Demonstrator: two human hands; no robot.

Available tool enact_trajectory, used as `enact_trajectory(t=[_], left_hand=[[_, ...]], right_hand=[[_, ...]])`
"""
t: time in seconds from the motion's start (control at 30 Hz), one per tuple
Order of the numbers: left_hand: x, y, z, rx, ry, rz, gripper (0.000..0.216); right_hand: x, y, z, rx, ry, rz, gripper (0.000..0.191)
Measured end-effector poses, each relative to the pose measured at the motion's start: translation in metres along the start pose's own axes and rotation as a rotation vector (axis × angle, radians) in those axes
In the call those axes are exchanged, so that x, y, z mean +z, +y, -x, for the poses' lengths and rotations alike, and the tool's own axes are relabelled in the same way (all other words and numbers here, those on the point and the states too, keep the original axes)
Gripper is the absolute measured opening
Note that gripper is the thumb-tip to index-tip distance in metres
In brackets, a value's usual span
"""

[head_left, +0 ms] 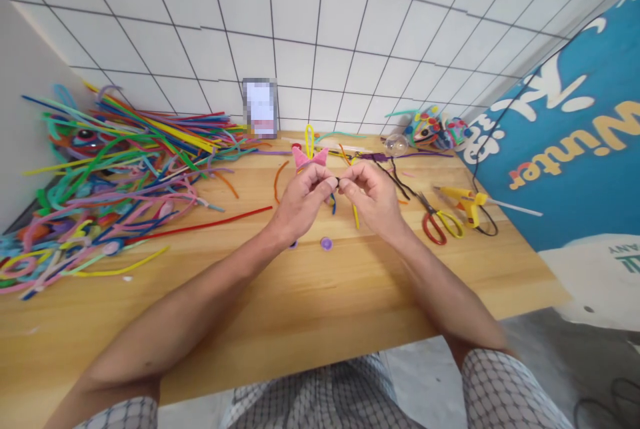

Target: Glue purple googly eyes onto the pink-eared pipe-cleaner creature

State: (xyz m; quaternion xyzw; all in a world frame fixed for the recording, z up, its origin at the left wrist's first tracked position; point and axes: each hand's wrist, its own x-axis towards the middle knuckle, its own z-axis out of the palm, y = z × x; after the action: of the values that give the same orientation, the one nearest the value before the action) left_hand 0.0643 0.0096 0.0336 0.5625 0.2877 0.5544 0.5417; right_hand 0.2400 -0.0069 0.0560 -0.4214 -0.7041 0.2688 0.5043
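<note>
My left hand (304,201) and my right hand (374,197) meet above the middle of the table, fingertips pinched together. Between them is a small black piece (337,182), mostly covered by the fingers; its kind cannot be made out. Just behind my left hand stands a pink fuzzy craft piece (310,157) with two pointed tips, and a yellow pipe cleaner loop (309,141) rises behind it. A purple disc (327,244) lies on the table in front of my hands. Beneath and beside my right hand are loose pipe cleaners, among them a yellow one (356,216).
Many coloured pipe cleaners (165,136) are heaped at the left. A phone (261,108) leans against the tiled wall. To the right lie scissors (439,219) and a yellow glue gun (465,204) with a cord. Dotted craft figures (425,129) stand at the back right.
</note>
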Motion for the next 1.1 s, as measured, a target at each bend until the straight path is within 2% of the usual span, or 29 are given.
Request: enact_trajectory(t=[0.1,0.23,0.4,0.47,0.6,0.73,0.87,0.93,1.1], left_hand=[[0.003,-0.001,0.002,-0.064,0.024,0.081,0.021],[0.007,-0.001,0.004,-0.142,0.071,0.234,0.02],[0.009,0.001,0.005,-0.171,0.11,0.36,0.018],[0.008,0.001,0.004,-0.175,0.124,0.376,0.02],[0.008,0.0,0.005,-0.129,0.142,0.349,0.022],[0.01,-0.004,0.007,-0.098,0.157,0.286,0.02],[0.012,-0.003,0.011,-0.126,0.159,0.334,0.021],[0.012,0.0,0.012,-0.13,0.152,0.362,0.023],[0.015,0.001,0.013,-0.098,0.173,0.353,0.024]], right_hand=[[0.003,0.0,0.003,-0.056,0.026,0.044,0.01],[0.008,0.003,0.007,-0.127,0.068,0.071,0.011],[0.014,0.009,0.008,-0.204,0.083,0.084,0.01],[0.016,0.011,0.009,-0.181,0.081,0.064,0.01],[0.016,0.015,0.009,-0.2,0.105,0.062,0.024],[0.015,0.015,0.008,-0.275,0.107,0.174,0.012],[0.022,0.016,0.011,-0.367,0.179,0.176,0.01],[0.026,0.017,0.013,-0.332,0.201,0.113,0.009],[0.03,0.016,0.017,-0.122,0.186,-0.025,0.019]])
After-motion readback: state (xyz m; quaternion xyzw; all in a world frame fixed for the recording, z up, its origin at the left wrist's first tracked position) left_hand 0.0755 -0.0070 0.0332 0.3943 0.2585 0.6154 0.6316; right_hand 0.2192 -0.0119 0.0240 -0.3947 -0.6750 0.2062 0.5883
